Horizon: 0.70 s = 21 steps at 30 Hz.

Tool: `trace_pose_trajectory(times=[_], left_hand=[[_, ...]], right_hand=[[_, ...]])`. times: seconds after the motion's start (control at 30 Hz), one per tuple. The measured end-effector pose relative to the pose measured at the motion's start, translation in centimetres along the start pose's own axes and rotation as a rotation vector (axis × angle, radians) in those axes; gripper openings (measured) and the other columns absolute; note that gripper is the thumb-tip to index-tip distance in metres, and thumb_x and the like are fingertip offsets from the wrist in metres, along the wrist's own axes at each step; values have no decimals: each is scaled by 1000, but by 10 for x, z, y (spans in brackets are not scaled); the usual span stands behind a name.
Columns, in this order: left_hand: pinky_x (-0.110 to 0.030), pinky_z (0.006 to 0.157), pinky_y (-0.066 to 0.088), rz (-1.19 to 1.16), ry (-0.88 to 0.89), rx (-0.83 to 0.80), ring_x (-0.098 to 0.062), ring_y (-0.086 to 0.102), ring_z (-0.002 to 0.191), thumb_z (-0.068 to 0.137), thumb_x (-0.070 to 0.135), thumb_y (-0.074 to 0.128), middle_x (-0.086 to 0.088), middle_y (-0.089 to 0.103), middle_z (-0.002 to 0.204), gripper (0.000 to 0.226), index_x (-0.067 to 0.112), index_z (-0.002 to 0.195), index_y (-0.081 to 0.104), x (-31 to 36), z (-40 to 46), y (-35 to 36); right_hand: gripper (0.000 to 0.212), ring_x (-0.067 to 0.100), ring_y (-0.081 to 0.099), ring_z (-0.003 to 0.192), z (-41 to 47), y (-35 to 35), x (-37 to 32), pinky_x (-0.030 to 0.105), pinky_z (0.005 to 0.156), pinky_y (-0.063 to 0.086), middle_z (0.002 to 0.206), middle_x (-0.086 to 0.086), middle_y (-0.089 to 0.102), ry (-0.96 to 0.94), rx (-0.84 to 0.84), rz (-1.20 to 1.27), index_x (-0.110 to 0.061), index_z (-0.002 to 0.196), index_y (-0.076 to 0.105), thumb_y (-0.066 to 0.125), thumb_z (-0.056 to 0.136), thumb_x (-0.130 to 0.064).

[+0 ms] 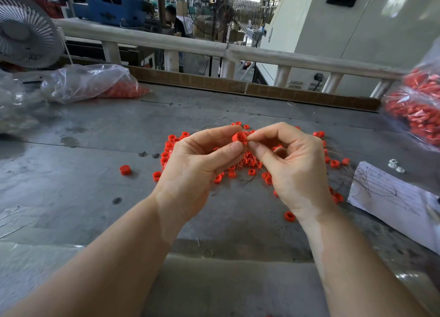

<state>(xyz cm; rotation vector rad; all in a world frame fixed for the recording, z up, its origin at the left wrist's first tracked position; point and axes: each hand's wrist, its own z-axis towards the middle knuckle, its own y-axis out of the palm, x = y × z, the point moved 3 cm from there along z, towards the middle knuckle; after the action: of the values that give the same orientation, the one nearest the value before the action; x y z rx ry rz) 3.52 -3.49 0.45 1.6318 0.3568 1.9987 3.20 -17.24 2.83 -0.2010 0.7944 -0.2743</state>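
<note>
I see the little red cap held up over the pile of red caps on the grey table. My left hand pinches it with finger and thumb. My right hand pinches its edge, fingertips together.

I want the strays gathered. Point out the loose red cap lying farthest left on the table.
Head view: the cap lies alone on the table, left of the pile and of the left hand.

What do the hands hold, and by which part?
The left hand pinches a red cap by its sides. The right hand pinches its right edge; whether also a wire cannot be told.
</note>
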Motion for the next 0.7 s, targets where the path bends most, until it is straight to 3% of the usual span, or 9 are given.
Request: trace_pose_trajectory(times=[0.17, 0.5, 0.7], left_hand=[[-16, 68, 54, -19, -30, -24, -11, 71, 80, 64, 6, 65, -4, 74, 84, 24, 16, 82, 78, 0, 0, 2], [-18, 65, 54, 40, 45, -2, -12, 70, 74, 61, 6, 69, -2, 73, 77, 23, 17, 79, 76, 1, -1, 1], [-19, 65, 55, 33, 34, 23, -14, 71, 78, 63, 5, 69, -6, 74, 83, 27, 15, 87, 73, 2, -1, 0]], right_hand=[[19, 0, 62, 70, 1, -1, -1, 11, 61, 42, 72, -14, 66, 11, 16, 11, -22, 78, 68, 70, 80, -3], [20, 14, 61, 67, 0, 0, -2, 25, 57, 44, 76, -9, 68, 33, 23, -1, -26, 77, 67, 70, 81, -6], [20, 8, 61, 67, 0, -1, -1, 23, 58, 45, 72, -11, 67, 30, 21, -7, -25, 77, 67, 70, 80, -5]])
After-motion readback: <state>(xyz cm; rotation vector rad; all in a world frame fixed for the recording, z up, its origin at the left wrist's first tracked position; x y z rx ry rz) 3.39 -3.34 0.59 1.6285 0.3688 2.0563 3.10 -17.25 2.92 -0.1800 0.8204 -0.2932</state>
